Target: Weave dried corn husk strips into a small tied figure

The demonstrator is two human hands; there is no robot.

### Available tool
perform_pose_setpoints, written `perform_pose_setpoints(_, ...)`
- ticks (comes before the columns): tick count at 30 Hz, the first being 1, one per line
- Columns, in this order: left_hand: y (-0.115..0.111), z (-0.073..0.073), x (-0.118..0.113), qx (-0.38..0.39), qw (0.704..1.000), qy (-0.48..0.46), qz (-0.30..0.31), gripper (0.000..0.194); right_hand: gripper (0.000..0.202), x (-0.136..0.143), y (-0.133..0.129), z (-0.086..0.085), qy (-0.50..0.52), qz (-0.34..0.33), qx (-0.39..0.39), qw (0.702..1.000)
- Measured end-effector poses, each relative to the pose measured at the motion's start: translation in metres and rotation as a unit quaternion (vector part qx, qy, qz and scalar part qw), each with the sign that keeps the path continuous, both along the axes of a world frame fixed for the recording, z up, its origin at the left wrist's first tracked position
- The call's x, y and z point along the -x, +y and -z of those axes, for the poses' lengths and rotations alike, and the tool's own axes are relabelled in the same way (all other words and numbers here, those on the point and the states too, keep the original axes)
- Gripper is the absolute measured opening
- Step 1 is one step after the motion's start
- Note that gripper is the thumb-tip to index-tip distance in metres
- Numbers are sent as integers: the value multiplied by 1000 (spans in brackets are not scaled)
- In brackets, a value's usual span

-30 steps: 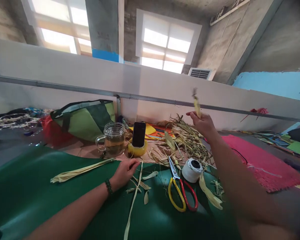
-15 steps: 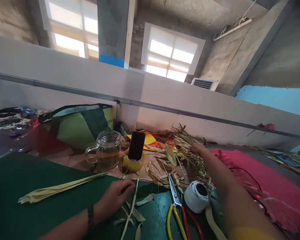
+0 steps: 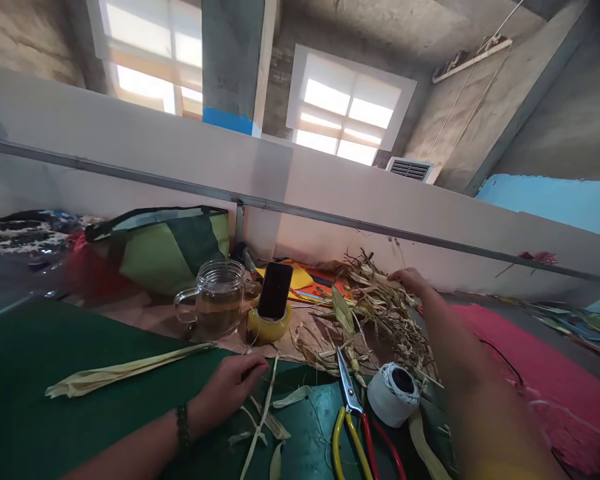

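Observation:
My left hand (image 3: 233, 381) rests on the green table mat with its fingers curled closed; whatever they hold is hidden. A narrow pale husk strip (image 3: 263, 421) lies just right of it, among loose husk scraps. My right hand (image 3: 411, 281) is raised at the far side of a heap of dried husks and stalks (image 3: 380, 300). Its fingers look pinched, and a thin, blurred dried stalk (image 3: 397, 249) rises from them. Scissors (image 3: 351, 398) with yellow and red handles lie between my arms, beside a white spool of string (image 3: 393, 395).
A glass mug (image 3: 219, 300) of liquid stands left of a phone (image 3: 275, 291) propped on a yellow tape roll (image 3: 269, 325). At left lies a long twisted husk (image 3: 125, 372). A green bag (image 3: 155, 248) leans behind, and pink material (image 3: 545, 373) covers the right side.
My right hand has lifted slightly up and to the right from the husk heap, and a thin stalk now shows above its fingers. My left hand stays nearly in place.

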State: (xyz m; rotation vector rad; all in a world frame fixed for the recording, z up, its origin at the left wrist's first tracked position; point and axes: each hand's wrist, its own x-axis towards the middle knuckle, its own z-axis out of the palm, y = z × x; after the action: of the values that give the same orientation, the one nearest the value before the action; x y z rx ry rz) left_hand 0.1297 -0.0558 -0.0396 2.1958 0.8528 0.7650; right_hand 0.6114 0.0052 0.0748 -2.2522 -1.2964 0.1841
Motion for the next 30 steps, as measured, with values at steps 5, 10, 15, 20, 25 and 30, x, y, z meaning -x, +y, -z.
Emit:
perform_pose_setpoints(5, -2, 1, 0, -16, 1000, -6, 11, 32, 19, 14, -25, -34, 39, -16, 27, 999)
perform_pose_setpoints(10, -1, 3, -2, -17, 999, -26, 9, 32, 20, 39, -55, -74, 58, -64, 94, 992)
perform_pose_setpoints(15, -2, -9, -2, 108, 986, -124, 14, 42, 27, 105, -89, -113, 112, -280, 94, 949)
perform_pose_setpoints(20, -19, -31, 1, 365, 904, -198, 100, 61, 26, 220, -121, -95, 32, -490, 137, 860)
perform_pose_setpoints(25, -38, -50, 12, 428, 858, -171, 229, 43, 18, 301, -144, -78, -116, -531, 63, 837)
perform_pose_setpoints(30, -31, -52, 15, 359, 890, -255, 121, 44, 20, 312, -154, -65, -92, -279, -226, 929)
